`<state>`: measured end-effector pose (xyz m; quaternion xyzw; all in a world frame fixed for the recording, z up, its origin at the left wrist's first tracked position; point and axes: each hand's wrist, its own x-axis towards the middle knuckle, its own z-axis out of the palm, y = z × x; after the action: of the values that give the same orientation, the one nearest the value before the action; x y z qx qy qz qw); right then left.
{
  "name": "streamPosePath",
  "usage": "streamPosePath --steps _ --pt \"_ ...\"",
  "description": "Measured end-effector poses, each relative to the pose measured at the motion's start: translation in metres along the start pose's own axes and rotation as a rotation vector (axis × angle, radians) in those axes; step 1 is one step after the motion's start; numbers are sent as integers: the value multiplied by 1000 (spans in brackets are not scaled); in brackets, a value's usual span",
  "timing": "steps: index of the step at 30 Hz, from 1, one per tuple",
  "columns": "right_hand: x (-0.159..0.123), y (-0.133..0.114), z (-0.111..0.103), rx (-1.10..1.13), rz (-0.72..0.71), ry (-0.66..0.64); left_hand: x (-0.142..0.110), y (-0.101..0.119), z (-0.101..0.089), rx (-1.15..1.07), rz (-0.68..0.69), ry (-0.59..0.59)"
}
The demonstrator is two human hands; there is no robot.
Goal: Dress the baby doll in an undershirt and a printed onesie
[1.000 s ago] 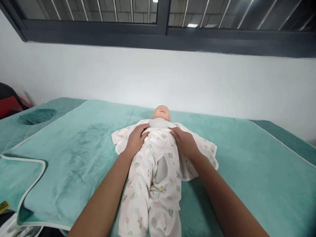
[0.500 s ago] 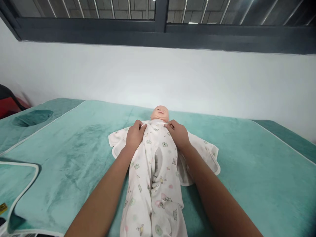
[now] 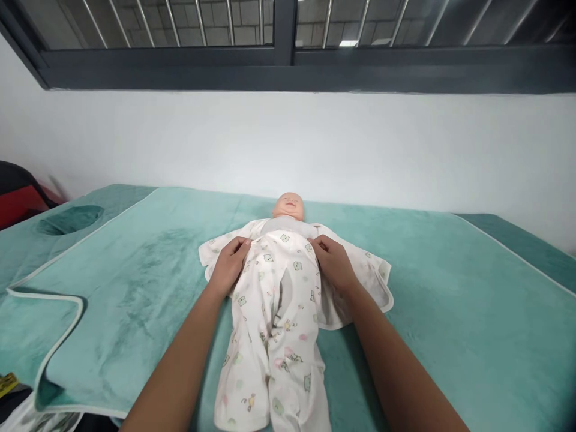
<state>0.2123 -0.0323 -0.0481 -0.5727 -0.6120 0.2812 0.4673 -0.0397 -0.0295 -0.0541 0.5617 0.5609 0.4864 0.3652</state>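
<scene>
"Where are the pants [image 3: 297, 327] in our hands?"

"They lie on the front of the doll [image 3: 288, 207], from its tummy down. We see a strip of grey body [image 3: 288, 224] above the top edge, and more grey in the gap between the pant legs. The doll's feet don't show, so we can't tell how far down its legs go inside."

"How do we hold them?"

"Our left hand [image 3: 230, 262] pinches one side of the top edge, with thumb and fingers close together. Our right hand [image 3: 333, 262] pinches the other side."

"Why one hand on each side?"

"We think that makes the top wide and even, so the cloth doesn't bunch up in the middle."

"What about the shirt [image 3: 371, 270]?"

"It is spread out under the doll, with a sleeve out to each side. We guess it lies that way so it isn't in the way of the pants. Our right arm goes over part of it."

"And why is the doll on its back?"

"Maybe so we can reach its front. Its head is far from us, near the white wall [image 3: 288, 141], and the soft green cover [image 3: 443, 300] is under it."
</scene>
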Motion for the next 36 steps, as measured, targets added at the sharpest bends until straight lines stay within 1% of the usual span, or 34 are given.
streamPosePath --steps 2,3,5,6,8,9,11,17,19,21,26,28,32,36 --pt "-6 7 -8 53 82 -124 -5 1 -5 5 -37 -35" --pt "-8 10 -13 96 134 -207 -7 2 -8 7 -53 -84" --pt "-14 13 -21 196 217 -380 -11 5 -13 9 -74 -229" --pt "-16 12 -24 246 235 -446 -13 7 -16 10 -78 -305" --pt "-22 9 -29 332 240 -533 -15 9 -22 3 -82 -416" --pt "-24 7 -31 370 245 -556 -16 10 -25 -9 -88 -443" --pt "-27 4 -32 442 268 -558 -17 9 -29 -55 -104 -472" --pt "-28 6 -27 539 320 -464 -18 4 -33 -236 -175 -545" --pt "-29 6 -25 563 326 -449 -18 3 -32 -284 -204 -540" --pt "-29 5 -23 585 328 -440 -19 4 -30 -309 -217 -505" --pt "-30 2 -18 611 278 -411 -23 10 -24 -304 -187 -410" --pt "-30 2 -14 602 256 -363 -24 10 -20 -308 -169 -367" --pt "-30 3 -4 586 222 -212 -23 8 -10 -300 -164 -224" --pt "-28 6 5 571 179 -109 -23 13 -2 -210 -168 -107"
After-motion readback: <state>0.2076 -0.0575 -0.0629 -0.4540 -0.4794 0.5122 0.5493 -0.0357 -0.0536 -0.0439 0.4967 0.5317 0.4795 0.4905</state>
